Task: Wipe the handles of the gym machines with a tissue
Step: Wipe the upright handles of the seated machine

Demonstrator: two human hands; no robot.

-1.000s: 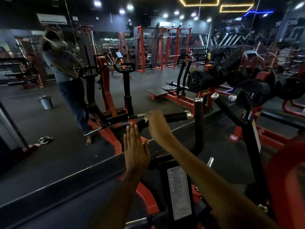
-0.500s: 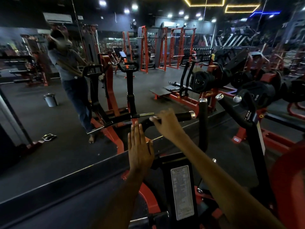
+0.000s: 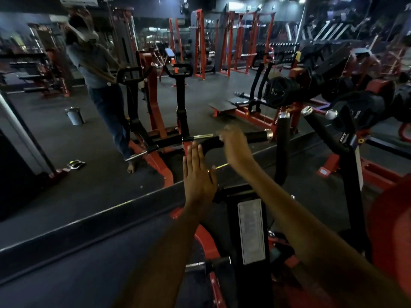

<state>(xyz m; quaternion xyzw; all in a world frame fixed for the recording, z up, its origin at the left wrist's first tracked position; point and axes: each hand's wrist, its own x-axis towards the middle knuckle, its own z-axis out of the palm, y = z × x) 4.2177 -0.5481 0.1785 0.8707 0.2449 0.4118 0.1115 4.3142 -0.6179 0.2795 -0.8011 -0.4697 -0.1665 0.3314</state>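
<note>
Left grip (image 3: pixel 198 174) flat, right grip (image 3: pixel 236 146) curled

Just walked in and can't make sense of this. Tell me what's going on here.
A person stands at a red and black gym machine facing a wall mirror. Their right hand is curled over the black horizontal handle, apparently wiping it; the hand is blurred and hides any tissue. Their left hand is held flat with straight fingers just below the bar, holding nothing. The upright handle beside it is untouched.
</note>
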